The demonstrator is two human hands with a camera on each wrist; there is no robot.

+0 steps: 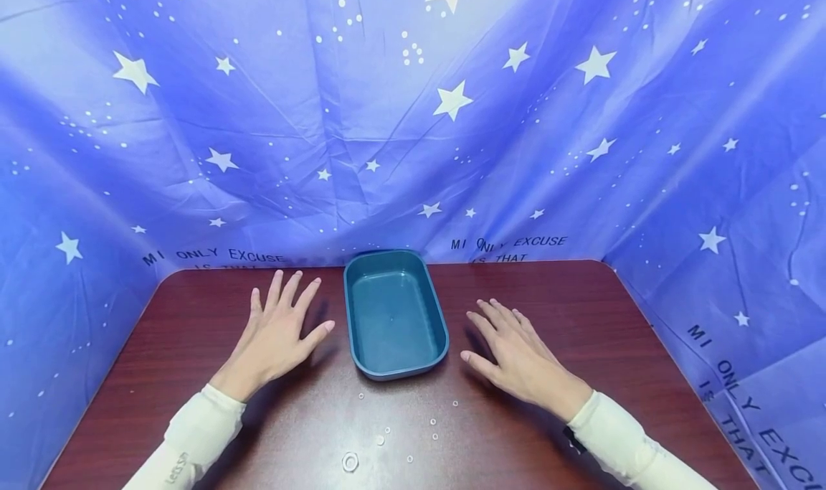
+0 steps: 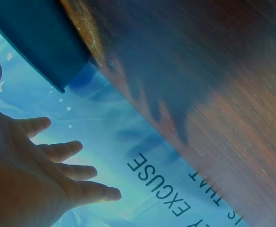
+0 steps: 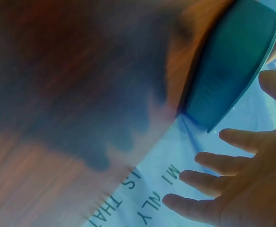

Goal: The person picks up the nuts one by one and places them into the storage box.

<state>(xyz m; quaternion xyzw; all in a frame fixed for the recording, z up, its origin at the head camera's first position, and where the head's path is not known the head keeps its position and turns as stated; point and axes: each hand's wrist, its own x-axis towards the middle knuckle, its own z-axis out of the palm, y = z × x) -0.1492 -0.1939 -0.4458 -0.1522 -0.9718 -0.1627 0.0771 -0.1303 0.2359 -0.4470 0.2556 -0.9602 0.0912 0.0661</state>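
A teal rectangular tray [image 1: 393, 372] with rounded corners stands at the back middle of the table, with nothing visible inside. To its left, my left hand [image 1: 279, 339] hovers with fingers spread, holding nothing. On the other side, my right hand [image 1: 519, 357] is held with fingers extended, also apart from the tray. Both wrist views show the hands above the table, their shadows falling on the wood. Nearer me lie a larger metal hex nut [image 1: 350, 462], a small whitish piece [image 1: 380, 440] and several tiny rings or nuts, among them one ring [image 1: 455, 403] toward the right.
The dark red wooden table [image 1: 555, 296] has rounded back corners. A blue curtain [image 1: 387, 131] with white stars and printed lettering surrounds it at the back and sides, close behind the tray.
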